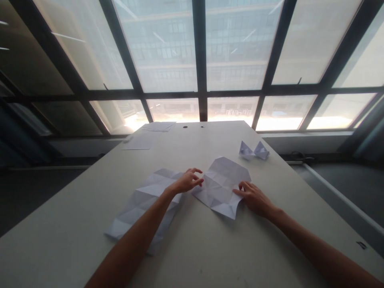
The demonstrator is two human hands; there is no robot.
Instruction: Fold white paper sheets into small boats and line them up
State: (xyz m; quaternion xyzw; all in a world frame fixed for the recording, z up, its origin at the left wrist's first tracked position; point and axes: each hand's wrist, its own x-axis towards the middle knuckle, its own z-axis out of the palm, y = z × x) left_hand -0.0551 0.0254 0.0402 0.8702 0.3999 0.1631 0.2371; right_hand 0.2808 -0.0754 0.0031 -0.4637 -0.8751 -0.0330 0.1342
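A white sheet of paper (222,182), crossed by fold lines and partly raised off the table, lies between my two hands. My right hand (252,197) grips its right edge, with the thumb and fingers bent at the paper. At the sheet's left edge is my left hand (189,181), its fingers apart and curved; whether the fingertips touch the paper is hard to see. Beneath my left forearm spreads a second creased white sheet (144,198), partly hidden by the arm.
Two small folded paper shapes with pointed tips (253,151) stand at the right of the white table (192,256). Several flat sheets (136,143) lie at the far left. Two small holes mark the table's far end, before large windows (168,44). A small dark object (361,245) lies near the right edge.
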